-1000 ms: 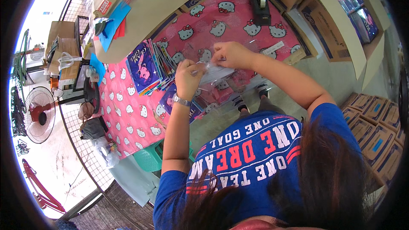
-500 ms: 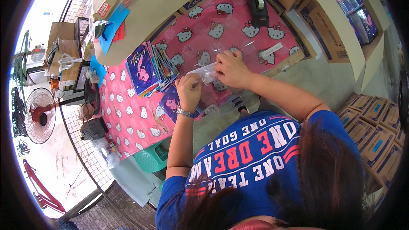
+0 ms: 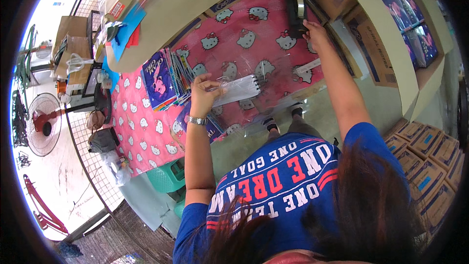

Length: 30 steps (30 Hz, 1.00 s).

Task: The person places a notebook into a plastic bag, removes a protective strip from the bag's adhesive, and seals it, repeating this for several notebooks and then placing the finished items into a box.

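Observation:
My left hand [image 3: 205, 90] holds the left end of a small white spiral notepad [image 3: 238, 90], its fingers bent over it. Clear plastic film lies around the pad, and its black coil faces right. My right hand [image 3: 315, 35] is at the near end of a black tape dispenser [image 3: 295, 13], fingertips pinched together against its side. Whatever lies between those fingertips is too small to make out. Left of my left hand stands a fanned stack of purple-covered notebooks [image 3: 161, 80]. Another purple notebook [image 3: 215, 129] lies partly under my left wrist.
A pink cartoon-print cloth [image 3: 146, 132] covers the table. An open carton [image 3: 408, 63] of purple notebooks stands at the right, above stacked brown boxes [image 3: 425, 151]. A green stool [image 3: 166, 176] is beside the table, and a fan [image 3: 46, 124] stands at far left.
My right hand has left the notepad and moved far right to the tape dispenser. My left hand has shifted slightly left, still on the pad, whose white face and coil now show.

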Motion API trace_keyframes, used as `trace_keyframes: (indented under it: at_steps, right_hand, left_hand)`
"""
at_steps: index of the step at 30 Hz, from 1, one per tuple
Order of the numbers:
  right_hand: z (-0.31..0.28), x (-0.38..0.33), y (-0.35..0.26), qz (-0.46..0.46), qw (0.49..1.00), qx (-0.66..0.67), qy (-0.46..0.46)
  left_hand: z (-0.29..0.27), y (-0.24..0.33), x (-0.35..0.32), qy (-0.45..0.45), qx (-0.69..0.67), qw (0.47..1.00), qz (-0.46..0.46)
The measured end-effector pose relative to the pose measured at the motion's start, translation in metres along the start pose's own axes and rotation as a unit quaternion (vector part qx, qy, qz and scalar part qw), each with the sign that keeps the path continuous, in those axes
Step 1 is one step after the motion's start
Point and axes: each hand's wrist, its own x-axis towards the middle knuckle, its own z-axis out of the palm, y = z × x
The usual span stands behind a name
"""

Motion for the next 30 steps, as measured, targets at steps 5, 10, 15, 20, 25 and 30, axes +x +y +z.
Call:
trace_keyframes:
  at_steps: [5, 10, 15, 20, 25, 30]
  right_hand:
    - [0.010, -0.017, 0.007, -0.043, 0.997, 0.059, 0.036]
    - [0.003, -0.053, 0.055, -0.007, 0.967, 0.250, -0.046]
    - [0.046, -0.019, 0.068, 0.174, 0.917, 0.193, -0.303]
    - [0.209, -0.134, -0.039, -0.117, 0.638, -0.419, -0.635]
    - [0.215, -0.107, 0.001, 0.065, 0.488, -0.637, -0.593]
    - [0.190, -0.108, 0.012, -0.112, 0.502, -0.676, -0.527]
  left_hand:
    - [0.016, 0.001, -0.006, -0.003, -0.332, 0.933, -0.135]
    - [0.020, -0.005, -0.016, 0.019, -0.364, 0.911, -0.193]
    - [0.023, 0.010, -0.005, 0.011, -0.385, 0.904, -0.184]
    - [0.027, -0.003, -0.011, 0.042, -0.400, 0.904, -0.147]
    - [0.026, 0.001, -0.011, 0.028, -0.384, 0.911, -0.146]
    - [0.039, -0.014, -0.016, 0.133, -0.405, 0.902, -0.072]
